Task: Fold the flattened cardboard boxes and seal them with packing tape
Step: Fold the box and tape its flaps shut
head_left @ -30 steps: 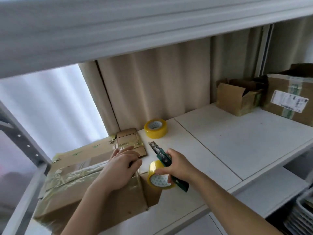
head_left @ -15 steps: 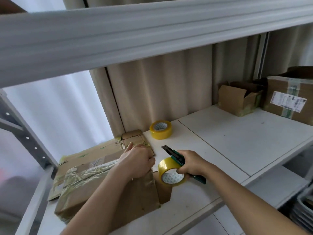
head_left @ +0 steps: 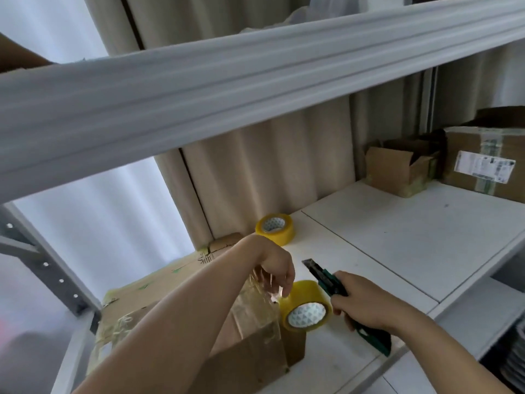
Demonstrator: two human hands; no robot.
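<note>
A brown cardboard box (head_left: 250, 351), wrapped in shiny clear tape, lies at the shelf's front left on a flattened cardboard sheet (head_left: 159, 282). My left hand (head_left: 277, 268) hangs over the box's right end, its fingers pointing down and their tips touching the tape beside a yellow tape roll (head_left: 308, 307). The roll stands on edge against that end of the box. My right hand (head_left: 366, 305) grips a green utility knife (head_left: 326, 282) with its blade out, pointing up and away just right of the roll. A second yellow tape roll (head_left: 275, 228) lies flat further back.
The white shelf board (head_left: 412, 240) stretches to the right, with an open small carton (head_left: 397, 172) and a labelled sealed box (head_left: 488, 163) at the back right. A white upper shelf beam (head_left: 255, 89) crosses overhead. A grey metal upright (head_left: 42, 265) stands at the left.
My left hand has lifted off the box top and swung right, its fingers now down at the tape roll. The right hand with the knife stays beside the roll. The camera has tilted up.
</note>
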